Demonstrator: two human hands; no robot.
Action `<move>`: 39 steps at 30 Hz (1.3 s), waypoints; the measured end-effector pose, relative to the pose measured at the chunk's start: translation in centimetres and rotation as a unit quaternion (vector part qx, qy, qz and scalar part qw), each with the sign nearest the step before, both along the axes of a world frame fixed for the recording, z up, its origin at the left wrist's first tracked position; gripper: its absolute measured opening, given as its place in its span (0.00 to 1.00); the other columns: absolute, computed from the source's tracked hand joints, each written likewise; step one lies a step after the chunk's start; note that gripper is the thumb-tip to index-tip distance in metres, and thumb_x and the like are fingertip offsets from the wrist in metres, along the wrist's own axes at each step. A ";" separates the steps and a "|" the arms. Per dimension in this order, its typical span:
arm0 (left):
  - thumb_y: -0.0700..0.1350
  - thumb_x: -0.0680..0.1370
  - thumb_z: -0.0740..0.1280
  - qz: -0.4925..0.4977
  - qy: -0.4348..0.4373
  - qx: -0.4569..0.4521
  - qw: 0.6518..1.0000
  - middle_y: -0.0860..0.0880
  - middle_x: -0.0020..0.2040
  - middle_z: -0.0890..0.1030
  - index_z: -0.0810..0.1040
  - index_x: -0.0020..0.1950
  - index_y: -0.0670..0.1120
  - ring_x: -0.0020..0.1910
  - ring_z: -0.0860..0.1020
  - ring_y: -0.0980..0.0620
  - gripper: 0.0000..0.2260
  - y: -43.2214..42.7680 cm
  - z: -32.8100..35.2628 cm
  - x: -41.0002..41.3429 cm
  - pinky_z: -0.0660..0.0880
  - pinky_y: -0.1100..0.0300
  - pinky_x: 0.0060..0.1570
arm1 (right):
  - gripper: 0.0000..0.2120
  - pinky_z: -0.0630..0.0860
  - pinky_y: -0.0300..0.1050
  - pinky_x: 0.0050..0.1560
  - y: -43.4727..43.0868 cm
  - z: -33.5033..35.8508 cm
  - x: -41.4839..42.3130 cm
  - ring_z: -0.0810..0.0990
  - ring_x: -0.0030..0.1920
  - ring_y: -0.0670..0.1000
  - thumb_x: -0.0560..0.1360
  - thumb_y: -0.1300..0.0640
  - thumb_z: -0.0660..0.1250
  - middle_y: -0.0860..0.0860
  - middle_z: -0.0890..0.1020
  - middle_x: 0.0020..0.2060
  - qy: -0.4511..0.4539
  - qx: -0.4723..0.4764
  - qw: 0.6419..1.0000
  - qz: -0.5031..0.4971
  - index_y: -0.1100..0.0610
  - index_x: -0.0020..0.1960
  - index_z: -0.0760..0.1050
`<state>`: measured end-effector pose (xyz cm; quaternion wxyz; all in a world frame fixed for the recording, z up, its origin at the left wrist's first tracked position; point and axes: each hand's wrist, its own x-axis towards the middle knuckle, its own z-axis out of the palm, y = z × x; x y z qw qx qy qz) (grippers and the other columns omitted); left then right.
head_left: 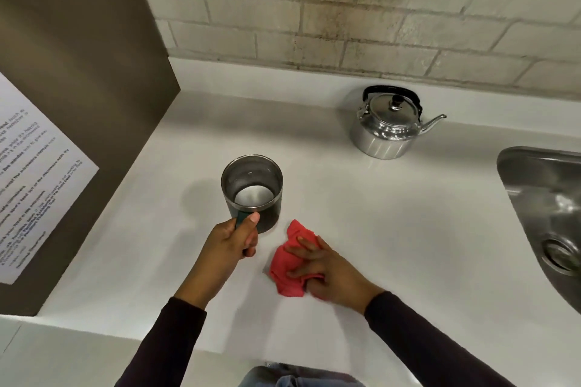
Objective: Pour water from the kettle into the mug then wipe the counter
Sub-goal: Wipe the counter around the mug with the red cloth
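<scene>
Your left hand (231, 242) hides the mug (252, 188) handle | your right hand (327, 270) covers part of the red cloth (287, 264) | sink (540, 198) cut off at right edge | notice (34, 173) print too blurred to read

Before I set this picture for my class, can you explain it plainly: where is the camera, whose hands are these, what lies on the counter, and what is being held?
There is one picture, taken by a camera worn on a person's head, looking down at their own two hands. No machine is involved. The left hand grips the handle of a metal mug standing on the white counter. The right hand presses on a crumpled red cloth lying beside the mug. Farther back stands a shiny kettle, lid on, untouched. A steel sink sits at the right edge, and a cabinet with a printed notice at the left.
</scene>
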<state>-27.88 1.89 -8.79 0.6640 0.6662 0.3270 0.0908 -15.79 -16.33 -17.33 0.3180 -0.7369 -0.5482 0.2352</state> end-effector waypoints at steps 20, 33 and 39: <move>0.50 0.78 0.61 -0.103 -0.012 -0.037 0.994 0.54 0.24 0.66 0.62 0.24 0.51 0.25 0.66 0.56 0.22 -2.8 -4.9 4.2 0.68 0.57 0.38 | 0.20 0.37 0.40 0.72 -4.1 -0.8 -1.3 0.52 0.75 0.45 0.69 0.66 0.65 0.49 0.66 0.73 0.002 -0.031 0.968 -0.249 0.49 0.57 0.81; 0.48 0.78 0.63 0.046 -0.066 0.196 0.977 0.53 0.29 0.71 0.68 0.32 0.49 0.30 0.69 0.60 0.14 -2.2 -3.7 1.8 0.66 0.72 0.32 | 0.19 0.43 0.43 0.74 -4.6 -1.1 -2.4 0.53 0.73 0.45 0.72 0.66 0.65 0.51 0.67 0.72 -0.044 0.002 0.953 -0.300 0.50 0.59 0.80; 0.48 0.77 0.64 -0.083 -0.113 0.146 0.979 0.52 0.27 0.71 0.71 0.30 0.52 0.29 0.67 0.58 0.15 -5.5 -2.4 1.9 0.65 0.70 0.31 | 0.20 0.46 0.48 0.75 -6.8 -1.2 -1.3 0.56 0.76 0.55 0.73 0.67 0.64 0.53 0.67 0.72 -0.068 -0.012 0.932 -0.354 0.52 0.62 0.78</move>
